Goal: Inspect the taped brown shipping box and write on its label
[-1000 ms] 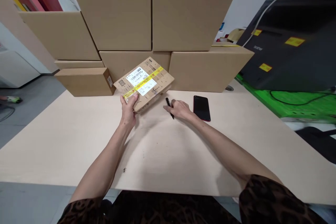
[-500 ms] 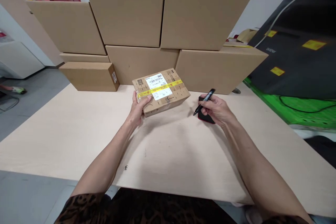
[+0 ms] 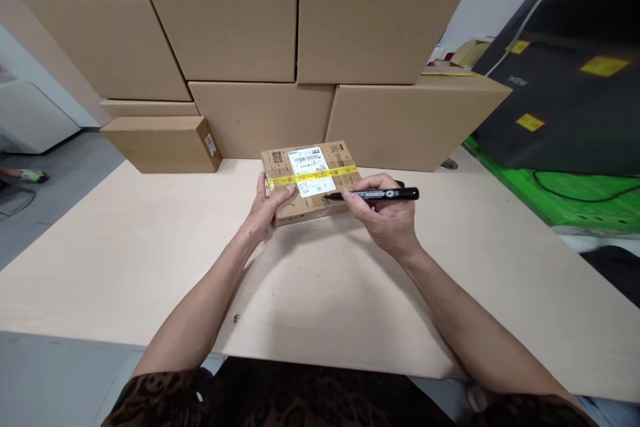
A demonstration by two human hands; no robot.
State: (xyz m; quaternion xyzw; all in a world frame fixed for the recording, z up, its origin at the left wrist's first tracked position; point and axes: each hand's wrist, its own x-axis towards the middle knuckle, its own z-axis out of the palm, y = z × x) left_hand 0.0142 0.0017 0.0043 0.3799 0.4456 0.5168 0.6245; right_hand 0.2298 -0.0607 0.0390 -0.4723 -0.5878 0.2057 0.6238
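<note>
A small cardboard box [image 3: 345,155] with a white shipping label [image 3: 313,172] and a strip of yellow tape is tilted toward me above the table. My left hand [image 3: 265,210] grips its left end, thumb on top and fingers round the side. In my right hand [image 3: 387,217] is a black marker [image 3: 395,194], pinched between thumb and fingers and lying nearly level. Its tip points left at the box's top face, just below the label, by some dark scribbled marks. Whether the tip touches the cardboard I cannot tell.
Large cardboard boxes [image 3: 240,13] are stacked along the back of the table [image 3: 320,307]. A long narrow carton [image 3: 155,147] stands at the back left. To the right is a big black case [image 3: 565,80] with yellow stickers, above a green surface [image 3: 575,203].
My right hand has moved left to the box, and the marker has swung from steep to nearly level. The box has shifted slightly right and tipped flatter. The view has dipped a little.
</note>
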